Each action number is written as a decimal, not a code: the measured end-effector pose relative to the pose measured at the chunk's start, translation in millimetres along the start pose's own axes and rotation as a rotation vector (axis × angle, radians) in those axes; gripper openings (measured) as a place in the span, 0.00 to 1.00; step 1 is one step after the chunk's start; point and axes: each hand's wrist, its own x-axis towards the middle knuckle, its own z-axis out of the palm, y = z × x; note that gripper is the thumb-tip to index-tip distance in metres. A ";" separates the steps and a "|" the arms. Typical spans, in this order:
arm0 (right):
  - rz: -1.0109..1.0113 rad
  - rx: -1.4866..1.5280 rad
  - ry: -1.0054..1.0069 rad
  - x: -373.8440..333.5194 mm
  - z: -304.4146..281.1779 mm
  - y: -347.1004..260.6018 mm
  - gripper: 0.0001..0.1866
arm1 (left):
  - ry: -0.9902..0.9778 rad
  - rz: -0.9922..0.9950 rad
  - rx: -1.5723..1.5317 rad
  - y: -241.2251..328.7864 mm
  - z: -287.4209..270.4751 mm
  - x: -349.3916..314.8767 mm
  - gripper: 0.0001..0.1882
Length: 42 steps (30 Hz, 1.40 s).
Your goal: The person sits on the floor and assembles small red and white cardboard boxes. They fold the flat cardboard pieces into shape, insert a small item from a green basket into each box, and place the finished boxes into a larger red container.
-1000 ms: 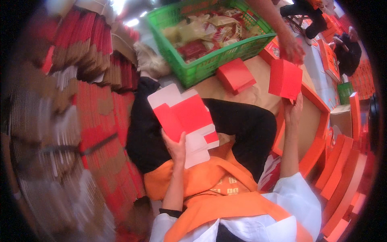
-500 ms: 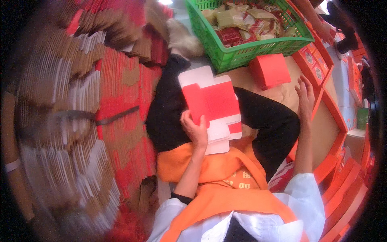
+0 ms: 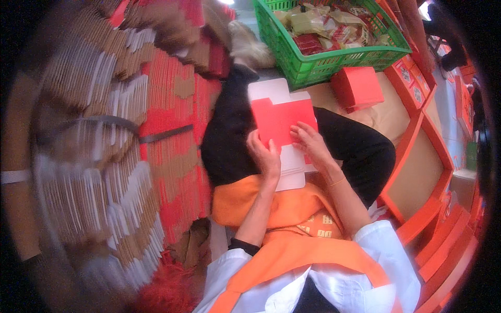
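A flat red-and-white folding carton [image 3: 283, 116] with white flaps lies over my lap, between my knees. My left hand [image 3: 265, 155] grips its left edge, the thumb resting on the red panel. On the opposite side, my right hand [image 3: 312, 145] holds the carton's right part, fingertips on the red surface. The undersides of both hands' grips are hidden. Just beyond my right knee stands a folded red box [image 3: 360, 89] on brown board.
Tall stacks of flat red, white and brown cartons [image 3: 172, 130], bound by a dark strap [image 3: 167, 134], fill the left side. A green plastic crate [image 3: 339, 61] of wrapped packets [image 3: 334, 28] stands ahead. Orange-red trays [image 3: 412, 172] lie to the right.
My right hand has come in from the right, where it was raised and empty, and taken hold of the carton. My left hand keeps its grip. The whole view has shifted slightly.
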 end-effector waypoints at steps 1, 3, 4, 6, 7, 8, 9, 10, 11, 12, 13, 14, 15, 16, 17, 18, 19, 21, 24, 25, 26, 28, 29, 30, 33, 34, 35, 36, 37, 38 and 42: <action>0.005 -0.001 0.000 0.9 2.4 -0.4 0.23 | 0.023 0.001 -0.013 -0.3 -0.7 0.8 0.23; 0.010 -0.007 0.006 0.7 4.3 -2.2 0.22 | 0.068 0.002 -0.047 3.1 -1.1 2.4 0.21; 0.011 0.005 0.007 0.2 3.0 -1.5 0.21 | 0.062 0.000 -0.058 6.0 -1.9 3.3 0.20; 0.012 0.030 0.008 -1.1 -2.0 0.2 0.19 | 0.048 -0.002 -0.079 11.8 -4.8 6.4 0.19; 0.006 0.007 -0.005 -1.2 -5.3 2.0 0.19 | -0.003 -0.058 -0.139 12.7 -3.9 9.3 0.17; 0.000 -0.017 -0.017 -0.8 -9.4 4.3 0.18 | -0.055 -0.114 -0.199 13.5 -1.9 13.4 0.17; 0.000 -0.038 -0.031 -0.8 -11.9 5.1 0.18 | -0.108 -0.173 -0.253 15.1 -1.4 17.6 0.16; 0.003 -0.059 -0.033 -5.6 -9.1 1.0 0.18 | -0.161 -0.147 -0.295 30.3 -12.9 26.3 0.17; 0.007 -0.079 -0.035 -13.5 -5.2 -5.7 0.18 | -0.202 -0.267 -0.364 28.5 -16.6 29.8 0.18; -0.001 -0.099 -0.042 -22.1 -3.8 -9.0 0.18 | -0.235 -0.377 -0.435 26.0 -19.6 30.9 0.19; 0.028 -0.013 -0.038 -30.4 -3.8 -6.3 0.18 | -0.274 -0.491 -0.504 30.1 -25.0 34.2 0.21; 0.057 0.073 -0.034 -41.1 -3.8 -1.4 0.18 | -0.185 -0.533 -0.623 38.8 -31.3 33.1 0.23; 0.087 0.156 -0.034 -50.8 -2.4 0.6 0.19 | -0.136 -0.552 -0.689 42.6 -34.9 30.6 0.23; 0.110 0.258 -0.030 -59.3 1.4 -0.7 0.19 | -0.086 -0.570 -0.755 44.7 -37.4 26.5 0.23; 0.117 0.331 -0.022 -63.0 4.6 -4.0 0.19 | -0.034 -0.588 -0.820 48.1 -40.8 21.8 0.23; 0.121 0.402 -0.008 -67.2 6.5 -8.2 0.19 | -0.021 -0.576 -0.810 57.7 -46.3 15.9 0.24; 0.128 0.475 0.006 -69.0 8.0 -10.2 0.19 | -0.064 -0.527 -0.690 63.1 -51.4 9.5 0.23; 0.168 0.565 -0.016 -67.5 9.7 -12.3 0.18 | -0.145 -0.424 -0.453 69.0 -59.4 -0.6 0.21; 0.202 0.765 -0.057 -63.3 6.6 -0.2 0.15 | -0.213 -0.299 -0.445 63.4 -62.6 -2.7 0.22; 0.208 0.840 -0.072 -61.7 5.2 3.2 0.14 | -0.245 -0.315 -0.439 60.3 -61.6 -2.0 0.22; 0.192 0.878 -0.076 -60.9 4.1 4.4 0.14 | -0.277 -0.332 -0.433 56.6 -59.8 -1.0 0.23; 0.172 0.962 -0.090 -63.7 18.1 -6.3 0.12 | -0.258 -0.401 -0.432 50.4 -59.4 -3.0 0.23; 0.136 0.892 -0.056 -63.8 18.6 -3.8 0.13 | -0.211 -0.453 -0.444 48.7 -59.6 -6.4 0.22; 0.095 0.821 -0.018 -65.4 18.1 1.5 0.14 | -0.168 -0.503 -0.460 49.5 -60.0 -7.5 0.22; 0.118 0.695 0.053 -69.7 15.8 9.8 0.17 | 0.053 -0.654 -0.903 56.4 -62.1 0.3 0.21; 0.152 0.666 0.068 -70.4 14.7 10.9 0.18 | 0.006 -0.658 -0.936 50.1 -61.7 -0.3 0.21; 0.153 0.688 0.045 -69.5 13.5 11.3 0.18 | -0.009 -0.652 -0.932 50.7 -61.5 -1.6 0.21; 0.150 0.713 0.027 -67.8 12.2 11.6 0.19 | -0.030 -0.647 -0.930 51.7 -60.5 -3.2 0.21; 0.147 0.737 0.009 -67.0 11.4 12.5 0.19 | -0.051 -0.641 -0.928 53.0 -60.2 -4.5 0.21; 0.140 0.741 0.016 -67.3 11.6 13.9 0.19 | -0.080 -0.557 -0.740 56.4 -62.4 -5.6 0.22; 0.120 0.739 0.088 -69.0 11.6 14.7 0.21 | -0.146 -0.286 -0.306 64.5 -64.7 -8.7 0.24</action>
